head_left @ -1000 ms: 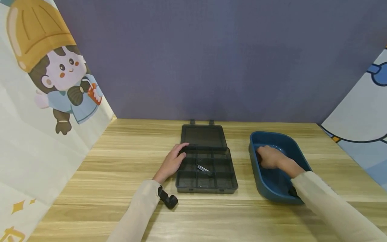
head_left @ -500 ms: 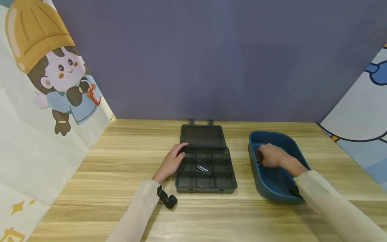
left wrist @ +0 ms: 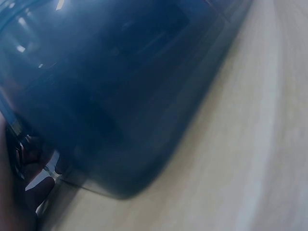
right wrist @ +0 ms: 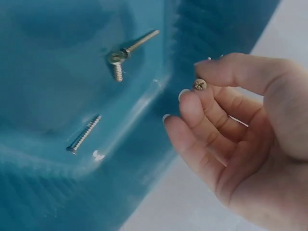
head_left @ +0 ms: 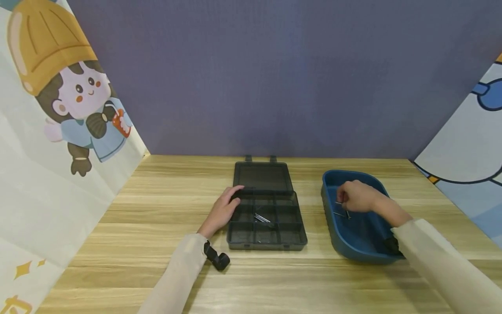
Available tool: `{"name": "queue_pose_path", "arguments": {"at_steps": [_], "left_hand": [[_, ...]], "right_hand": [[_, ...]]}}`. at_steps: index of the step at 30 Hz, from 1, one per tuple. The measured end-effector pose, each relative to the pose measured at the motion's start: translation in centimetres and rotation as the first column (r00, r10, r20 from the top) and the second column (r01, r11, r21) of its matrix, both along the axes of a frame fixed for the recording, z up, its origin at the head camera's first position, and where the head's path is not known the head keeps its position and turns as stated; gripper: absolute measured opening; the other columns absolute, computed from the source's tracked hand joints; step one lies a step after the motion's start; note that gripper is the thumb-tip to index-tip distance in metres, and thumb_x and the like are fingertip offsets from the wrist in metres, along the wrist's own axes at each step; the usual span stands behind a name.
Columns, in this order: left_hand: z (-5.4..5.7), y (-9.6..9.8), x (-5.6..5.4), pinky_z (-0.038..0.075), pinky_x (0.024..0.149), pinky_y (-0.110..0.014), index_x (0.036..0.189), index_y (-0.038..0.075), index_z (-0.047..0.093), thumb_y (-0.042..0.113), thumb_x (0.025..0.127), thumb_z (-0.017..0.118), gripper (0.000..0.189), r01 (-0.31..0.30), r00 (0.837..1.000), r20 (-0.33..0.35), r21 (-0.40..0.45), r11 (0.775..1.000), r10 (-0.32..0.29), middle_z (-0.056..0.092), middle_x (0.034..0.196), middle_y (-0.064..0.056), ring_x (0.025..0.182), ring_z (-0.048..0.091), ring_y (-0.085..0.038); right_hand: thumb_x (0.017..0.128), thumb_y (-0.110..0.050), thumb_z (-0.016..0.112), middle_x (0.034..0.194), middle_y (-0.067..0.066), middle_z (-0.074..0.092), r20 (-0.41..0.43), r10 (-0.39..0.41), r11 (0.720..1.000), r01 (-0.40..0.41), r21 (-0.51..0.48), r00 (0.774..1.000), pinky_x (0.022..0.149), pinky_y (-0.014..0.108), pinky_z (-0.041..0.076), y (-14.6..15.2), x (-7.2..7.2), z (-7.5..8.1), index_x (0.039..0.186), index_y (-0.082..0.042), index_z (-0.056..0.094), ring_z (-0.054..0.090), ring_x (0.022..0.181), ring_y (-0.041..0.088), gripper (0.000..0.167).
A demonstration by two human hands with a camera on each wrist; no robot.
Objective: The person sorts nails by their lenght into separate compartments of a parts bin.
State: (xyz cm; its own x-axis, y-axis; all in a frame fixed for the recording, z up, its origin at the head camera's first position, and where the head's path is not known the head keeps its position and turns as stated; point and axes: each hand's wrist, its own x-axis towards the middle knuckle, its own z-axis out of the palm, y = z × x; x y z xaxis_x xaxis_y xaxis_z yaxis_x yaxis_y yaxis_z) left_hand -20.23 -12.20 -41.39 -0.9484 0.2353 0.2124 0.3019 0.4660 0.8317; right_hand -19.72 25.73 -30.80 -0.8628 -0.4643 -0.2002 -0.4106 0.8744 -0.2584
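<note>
My right hand (head_left: 357, 197) is over the blue bin (head_left: 340, 244), pinching a screw (right wrist: 199, 84) between thumb and fingertips. The screw's cross-slot head faces the right wrist camera. Below it, loose screws (head_left: 347, 214) lie on the bin floor; the right wrist view shows one long screw (right wrist: 85, 134) lying apart from a small cluster (right wrist: 117, 57). My left hand (head_left: 221, 212) rests along the left side of a dark see-through compartment box (head_left: 268, 247), fingers extended. Several thin screws (head_left: 262, 218) lie in its middle compartment. The left wrist view is blurred.
The box's lid (head_left: 263, 176) is folded back toward the purple-grey panel (head_left: 266, 78). Wooden tabletop (head_left: 313, 283) lies between box and bin and in front of them. Printed cloth walls (head_left: 35, 183) stand at both sides.
My right hand has come up from the bin floor and shifted slightly right, with the pinched screw; loose screws beneath it now show. My left hand and the box have stayed put.
</note>
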Motion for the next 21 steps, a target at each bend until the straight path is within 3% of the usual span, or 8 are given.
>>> {"name": "queue_pose_path", "arguments": {"at_steps": [11, 21], "left_hand": [[0.0, 0.0, 0.0, 0.033, 0.107, -0.053, 0.139, 0.012, 0.048, 0.012, 0.096, 0.045, 0.043, 0.000, 1.000, 0.001, 0.001, 1.000, 0.000, 0.049, 0.138, -0.011, 0.132, 0.042, -0.032], [-0.1, 0.0, -0.1, 0.033, 0.107, -0.053, 0.139, 0.012, 0.048, 0.011, 0.096, 0.045, 0.043, 0.003, 1.000, -0.001, 0.007, 1.000, -0.003, 0.049, 0.138, -0.012, 0.133, 0.042, -0.032]], "right_hand": [[0.083, -0.003, 0.059, 0.072, -0.001, 0.057, 0.006, 0.006, 1.000, -0.005, -0.024, 1.000, 0.057, 0.027, 0.040, -0.3, 0.9, 1.7, 0.087, -0.003, 0.063, 0.046, 0.058, 0.011, 0.006], [0.085, -0.004, 0.061, 0.066, -0.002, 0.049, 0.013, 0.014, 1.000, -0.014, -0.028, 1.000, 0.056, 0.026, 0.036, -1.0, 1.9, 2.1, 0.082, -0.007, 0.060, 0.042, 0.056, 0.010, 0.004]]}}
